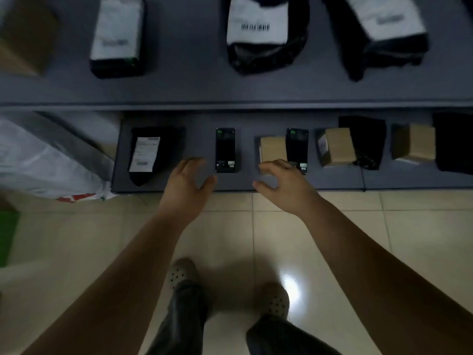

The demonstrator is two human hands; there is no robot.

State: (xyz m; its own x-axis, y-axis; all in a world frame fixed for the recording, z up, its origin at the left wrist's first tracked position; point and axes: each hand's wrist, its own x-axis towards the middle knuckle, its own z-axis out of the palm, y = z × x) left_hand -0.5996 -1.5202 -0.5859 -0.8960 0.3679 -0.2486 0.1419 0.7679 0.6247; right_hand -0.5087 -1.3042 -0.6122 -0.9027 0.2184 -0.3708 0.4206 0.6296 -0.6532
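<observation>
Both my arms reach toward a low grey shelf (179, 185). My left hand (185, 181) hovers with relaxed fingers just left of a black phone (225, 149) lying on the shelf, holding nothing. My right hand (281, 184) hangs with loosely curved fingers over the near end of a small cardboard box (272, 148); contact with the box cannot be told. A second black phone (297, 148) lies just right of that box, partly behind my fingers.
On the low shelf lie a black labelled parcel (151, 152), two more cardboard boxes (336, 146) (416, 143) and black bags (366, 139). An upper shelf (179, 93) carries several labelled parcels. A white sack (38, 160) sits at left. My feet stand on beige tiles (230, 226).
</observation>
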